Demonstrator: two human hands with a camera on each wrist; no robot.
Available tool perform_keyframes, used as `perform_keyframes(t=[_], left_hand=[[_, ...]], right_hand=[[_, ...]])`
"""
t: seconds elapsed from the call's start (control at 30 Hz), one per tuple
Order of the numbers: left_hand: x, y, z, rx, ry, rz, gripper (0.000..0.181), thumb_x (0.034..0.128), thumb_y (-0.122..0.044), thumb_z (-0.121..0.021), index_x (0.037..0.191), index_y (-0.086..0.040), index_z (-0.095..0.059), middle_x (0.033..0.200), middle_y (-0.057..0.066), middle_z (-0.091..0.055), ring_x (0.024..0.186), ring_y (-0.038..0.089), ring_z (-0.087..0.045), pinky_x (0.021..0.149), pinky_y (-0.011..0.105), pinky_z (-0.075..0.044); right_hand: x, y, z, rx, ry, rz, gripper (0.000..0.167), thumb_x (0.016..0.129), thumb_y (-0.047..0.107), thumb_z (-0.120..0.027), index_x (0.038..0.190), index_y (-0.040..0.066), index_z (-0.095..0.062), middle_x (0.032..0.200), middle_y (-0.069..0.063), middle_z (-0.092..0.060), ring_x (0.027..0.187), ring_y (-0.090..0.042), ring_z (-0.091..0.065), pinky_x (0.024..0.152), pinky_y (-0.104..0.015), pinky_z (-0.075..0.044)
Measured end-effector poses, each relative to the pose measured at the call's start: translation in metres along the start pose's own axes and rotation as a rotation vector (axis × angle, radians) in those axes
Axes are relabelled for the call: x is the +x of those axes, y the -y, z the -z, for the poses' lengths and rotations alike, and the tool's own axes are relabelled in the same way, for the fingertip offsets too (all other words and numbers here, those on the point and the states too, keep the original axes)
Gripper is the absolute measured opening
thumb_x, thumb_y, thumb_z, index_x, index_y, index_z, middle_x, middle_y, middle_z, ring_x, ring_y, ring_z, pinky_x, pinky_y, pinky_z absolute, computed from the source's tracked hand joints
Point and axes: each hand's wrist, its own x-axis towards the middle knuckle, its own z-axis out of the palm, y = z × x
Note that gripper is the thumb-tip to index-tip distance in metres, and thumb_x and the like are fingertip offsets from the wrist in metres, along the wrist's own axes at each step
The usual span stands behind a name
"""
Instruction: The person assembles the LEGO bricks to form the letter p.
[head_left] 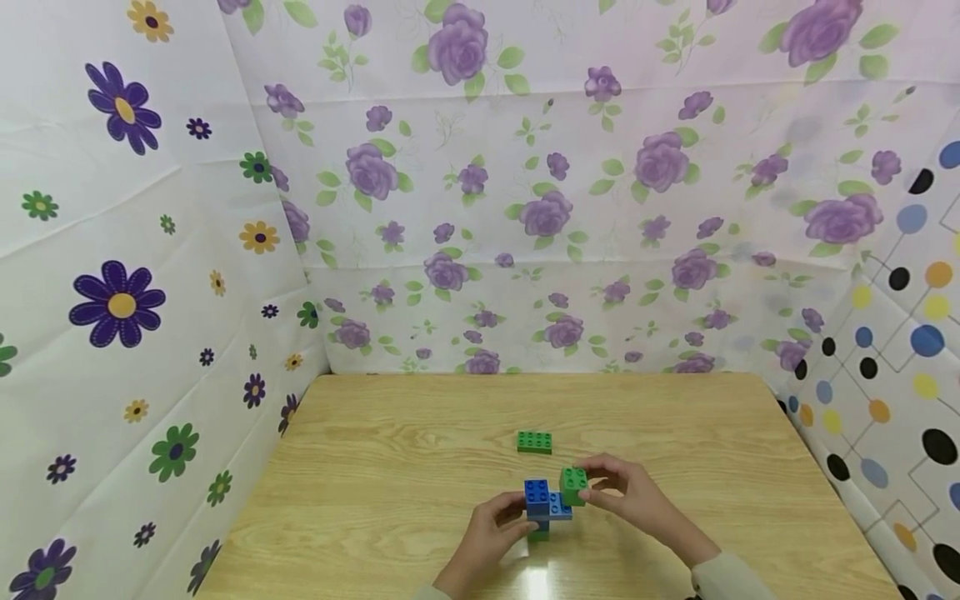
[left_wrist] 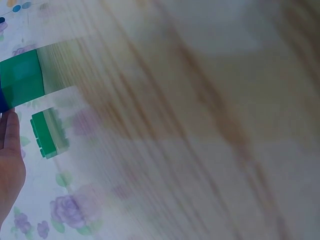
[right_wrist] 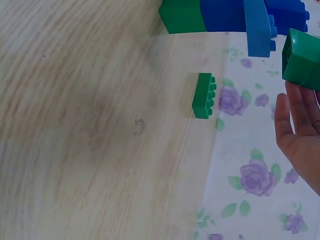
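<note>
A stack of bricks stands near the table's front: green brick at the bottom, dark blue above it, a light blue plate-like brick jutting right, and a dark blue brick on top. My left hand grips the stack from the left. My right hand pinches a square green brick at the jutting part. In the right wrist view that green brick is apart from the light blue brick, tilted, at the fingertips of my right hand.
A flat green brick with two rows of studs lies on the wooden table behind the stack. Flowered cloth hangs at the back and left, dotted cloth at the right.
</note>
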Motion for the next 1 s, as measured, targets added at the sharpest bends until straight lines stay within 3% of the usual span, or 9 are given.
perform_keyframes(t=[0.43,0.8,1.0], left_hand=[[-0.0014,0.0012,0.0003,0.005,0.005,-0.027,0.037,0.0862,-0.019,-0.072,0.122,-0.015,-0.063,0.121,0.001,-0.064,0.115,0.018,-0.059,0.096,0.028,-0.051],[-0.0013,0.0018,-0.0004,0.002,0.005,-0.037,0.038,0.0861,-0.018,-0.073,0.123,-0.014,-0.063,0.121,0.002,-0.064,0.115,0.020,-0.059,0.095,0.028,-0.051],[-0.0009,0.0024,-0.0001,0.009,0.005,-0.032,0.038,0.0866,-0.019,-0.072,0.123,-0.015,-0.063,0.121,0.001,-0.064,0.115,0.017,-0.059,0.096,0.026,-0.050]], right_hand=[[-0.0058,-0.0046,-0.0052,-0.044,0.025,0.033,0.034,0.090,0.019,-0.069,0.122,0.009,-0.061,0.120,-0.008,-0.061,0.103,-0.011,-0.059,0.084,-0.032,-0.055],[-0.0064,-0.0025,-0.0072,-0.067,0.003,0.094,0.032,0.090,0.015,-0.069,0.120,0.006,-0.063,0.117,-0.009,-0.063,0.101,-0.011,-0.060,0.078,-0.031,-0.057],[-0.0060,-0.0017,-0.0101,-0.087,-0.014,0.072,0.034,0.089,0.015,-0.071,0.120,0.004,-0.062,0.118,-0.012,-0.062,0.101,-0.011,-0.060,0.078,-0.028,-0.056]])
